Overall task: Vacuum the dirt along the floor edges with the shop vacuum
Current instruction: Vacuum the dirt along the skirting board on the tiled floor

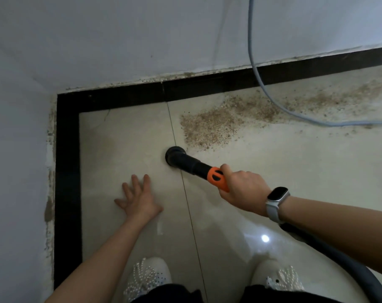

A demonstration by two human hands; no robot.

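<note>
- Right hand [242, 189] fingers grasp the orange-handled black vacuum wand [198, 168], its nozzle beside the brown dirt patch [216, 127].
- Left hand [138, 199] fingers released, spread flat on the glossy beige tile floor [124, 145].

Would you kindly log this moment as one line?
right hand grips orange-handled black vacuum nozzle | left hand flat on floor | brown dirt patch unvacuumed

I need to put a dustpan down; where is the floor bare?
Bare beige tile lies between the black border strip, left hand and black vacuum nozzle. Right of the nozzle, brown dirt and blue cable crowd it.
</note>
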